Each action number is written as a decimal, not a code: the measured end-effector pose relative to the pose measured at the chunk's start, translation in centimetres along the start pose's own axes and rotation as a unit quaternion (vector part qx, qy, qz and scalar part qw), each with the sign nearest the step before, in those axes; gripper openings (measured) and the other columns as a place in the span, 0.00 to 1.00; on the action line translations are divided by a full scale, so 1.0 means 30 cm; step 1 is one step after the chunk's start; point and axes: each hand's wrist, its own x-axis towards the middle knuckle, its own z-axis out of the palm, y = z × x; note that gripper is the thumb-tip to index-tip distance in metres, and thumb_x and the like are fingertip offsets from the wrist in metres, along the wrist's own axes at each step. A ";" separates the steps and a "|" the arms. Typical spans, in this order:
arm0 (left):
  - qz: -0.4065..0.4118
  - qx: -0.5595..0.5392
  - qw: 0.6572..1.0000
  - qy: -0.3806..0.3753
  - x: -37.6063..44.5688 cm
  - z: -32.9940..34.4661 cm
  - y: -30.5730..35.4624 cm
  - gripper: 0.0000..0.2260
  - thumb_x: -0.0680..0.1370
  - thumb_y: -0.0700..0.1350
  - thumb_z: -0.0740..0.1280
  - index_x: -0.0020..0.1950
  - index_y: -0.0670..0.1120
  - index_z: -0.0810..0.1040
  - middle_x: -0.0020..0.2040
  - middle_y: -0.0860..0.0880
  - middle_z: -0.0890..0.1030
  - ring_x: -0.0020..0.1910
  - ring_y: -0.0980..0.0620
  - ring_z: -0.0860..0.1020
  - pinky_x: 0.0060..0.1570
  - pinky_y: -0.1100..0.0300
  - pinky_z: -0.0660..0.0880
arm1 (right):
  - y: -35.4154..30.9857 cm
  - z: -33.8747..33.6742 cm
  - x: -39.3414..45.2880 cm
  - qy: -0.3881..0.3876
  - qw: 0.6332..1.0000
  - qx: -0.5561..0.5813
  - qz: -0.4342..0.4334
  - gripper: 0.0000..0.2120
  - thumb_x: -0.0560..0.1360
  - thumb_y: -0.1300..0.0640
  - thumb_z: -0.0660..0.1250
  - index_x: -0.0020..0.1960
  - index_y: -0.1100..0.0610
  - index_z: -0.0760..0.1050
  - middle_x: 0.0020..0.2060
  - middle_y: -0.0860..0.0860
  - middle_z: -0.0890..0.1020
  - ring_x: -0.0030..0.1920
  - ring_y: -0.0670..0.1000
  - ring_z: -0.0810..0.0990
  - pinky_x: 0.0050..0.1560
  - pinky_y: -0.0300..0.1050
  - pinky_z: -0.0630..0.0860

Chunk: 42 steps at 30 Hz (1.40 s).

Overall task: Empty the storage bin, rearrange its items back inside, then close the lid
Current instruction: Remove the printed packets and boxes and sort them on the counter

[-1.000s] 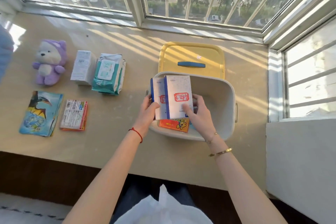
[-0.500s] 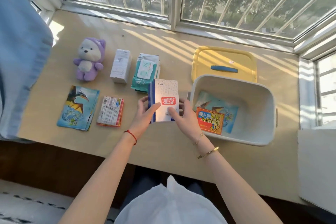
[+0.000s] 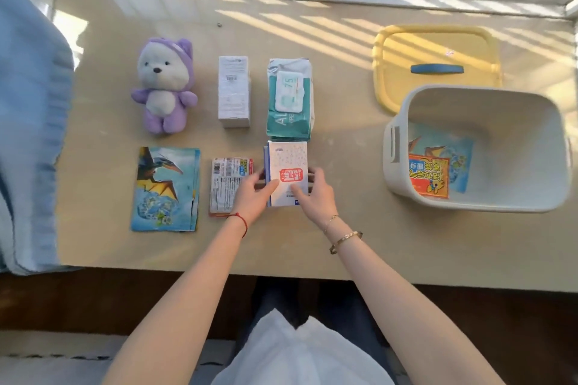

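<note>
The white storage bin (image 3: 403,178) stands at the right with an orange booklet (image 3: 428,176) and a blue dinosaur booklet (image 3: 456,150) lying inside. Its yellow lid (image 3: 406,53) lies behind it. On the table, just below the wipes pack (image 3: 289,97), rest white notebooks with a red stamp (image 3: 287,159). My left hand (image 3: 253,195) holds their left edge and my right hand (image 3: 316,194) their right edge.
A purple plush bear (image 3: 162,84), a white box (image 3: 234,91), a dinosaur booklet stack (image 3: 165,187) and a barcode packet (image 3: 226,181) lie in rows to the left. A blue cloth (image 3: 28,122) hangs at the far left. The table's front edge (image 3: 281,273) runs below my wrists.
Both hands lifted the white notebooks out of the bin and carried them left, setting them down on the table below the wipes pack.
</note>
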 end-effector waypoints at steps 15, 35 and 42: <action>0.063 0.195 0.979 0.007 0.061 0.030 -0.082 0.14 0.80 0.49 0.61 0.61 0.43 0.75 0.54 0.44 0.80 0.52 0.46 0.78 0.51 0.53 0.75 | 0.106 0.106 0.080 0.007 0.995 -0.101 0.004 0.21 0.77 0.55 0.66 0.67 0.57 0.64 0.61 0.53 0.77 0.59 0.51 0.77 0.53 0.46 0.78; 0.361 0.334 0.864 0.107 -0.226 0.088 0.320 0.13 0.76 0.44 0.68 0.60 0.45 0.78 0.55 0.48 0.80 0.54 0.48 0.78 0.54 0.54 0.75 | 0.131 -0.541 -0.204 0.174 0.931 -0.248 -0.204 0.14 0.77 0.58 0.65 0.62 0.58 0.74 0.55 0.52 0.79 0.59 0.51 0.75 0.62 0.43 0.70; 0.423 0.347 0.833 0.083 -0.277 0.450 0.539 0.14 0.75 0.43 0.69 0.60 0.46 0.78 0.53 0.49 0.81 0.54 0.49 0.78 0.56 0.55 0.73 | 0.262 -0.951 -0.156 0.196 0.931 -0.252 -0.176 0.12 0.77 0.58 0.64 0.60 0.59 0.75 0.54 0.55 0.79 0.58 0.55 0.74 0.59 0.43 0.70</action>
